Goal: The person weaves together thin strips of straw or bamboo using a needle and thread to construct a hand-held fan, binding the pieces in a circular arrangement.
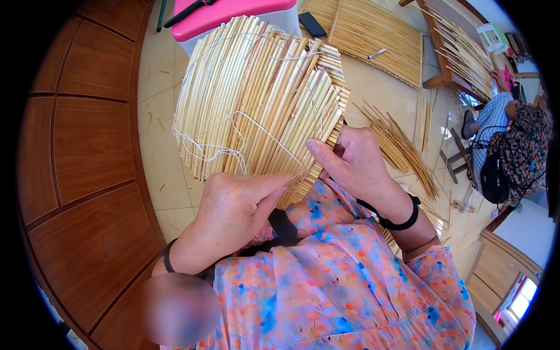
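A many-sided piece of pale reed sticks (pixel 256 87), sewn with white thread (pixel 213 149), is held up above my lap over patterned clothing. My right hand (pixel 356 163) grips its lower right edge, thumb lying on the front face and fingers curled behind. My left hand (pixel 236 213) is closed at the lower edge, thumb and index finger pinched where a thread runs; exactly what is between the fingertips is too small to tell. Loose loops of thread hang across the front of the sticks.
Wooden panels (pixel 87 151) line the left. A pink-topped container (pixel 233 9) bears a black-handled knife (pixel 186 11). Reed mats (pixel 373 35) hold a phone (pixel 312 24) and pen. Stick bundles (pixel 402 146) lie on the tiles. At right sit a person (pixel 513 151), a wooden rack (pixel 443 46) and furniture (pixel 507 262).
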{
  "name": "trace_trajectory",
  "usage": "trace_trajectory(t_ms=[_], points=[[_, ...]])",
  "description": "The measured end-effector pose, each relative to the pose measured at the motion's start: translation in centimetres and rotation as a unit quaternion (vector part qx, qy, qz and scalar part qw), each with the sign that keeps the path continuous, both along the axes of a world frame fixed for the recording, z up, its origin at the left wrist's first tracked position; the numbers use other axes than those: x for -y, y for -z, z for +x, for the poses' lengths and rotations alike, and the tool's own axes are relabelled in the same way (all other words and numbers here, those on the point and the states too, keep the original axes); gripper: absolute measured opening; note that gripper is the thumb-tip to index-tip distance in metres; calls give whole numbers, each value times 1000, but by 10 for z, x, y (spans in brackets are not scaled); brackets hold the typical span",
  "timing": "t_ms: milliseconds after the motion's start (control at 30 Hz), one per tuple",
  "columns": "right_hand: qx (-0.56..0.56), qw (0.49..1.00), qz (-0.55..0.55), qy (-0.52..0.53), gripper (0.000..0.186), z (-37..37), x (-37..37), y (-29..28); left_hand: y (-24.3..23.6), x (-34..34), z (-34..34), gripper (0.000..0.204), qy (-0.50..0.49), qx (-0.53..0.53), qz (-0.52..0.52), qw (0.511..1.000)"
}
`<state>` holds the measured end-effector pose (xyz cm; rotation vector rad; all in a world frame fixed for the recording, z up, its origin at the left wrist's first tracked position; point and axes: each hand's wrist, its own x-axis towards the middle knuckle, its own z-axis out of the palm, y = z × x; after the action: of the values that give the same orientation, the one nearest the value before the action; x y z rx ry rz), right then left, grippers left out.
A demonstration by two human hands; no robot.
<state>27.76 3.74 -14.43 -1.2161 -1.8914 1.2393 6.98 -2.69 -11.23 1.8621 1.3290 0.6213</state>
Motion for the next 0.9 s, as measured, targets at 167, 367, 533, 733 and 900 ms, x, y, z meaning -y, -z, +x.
trace_trajectory(t_ms=[167, 367, 533, 733, 900], points=[[3, 1000, -15, 5, 21, 0, 1, -1, 0, -1, 1, 19, 1, -3, 2, 1000], [11, 1000, -6, 1, 21, -1, 2, -2, 0, 1, 1, 19, -6, -21, 36, 999], [60, 998, 27, -10, 21, 2, -1, -12, -23, -10, 1, 17, 63, -84, 29, 994], [49, 997, 12, 56, 20, 10, -3, -35, -51, -28, 11, 10, 135, -144, 87, 976], [69, 992, 72, 72, 26, 14, -5, -82, -87, -39, 16, 11, 163, -188, 161, 955]])
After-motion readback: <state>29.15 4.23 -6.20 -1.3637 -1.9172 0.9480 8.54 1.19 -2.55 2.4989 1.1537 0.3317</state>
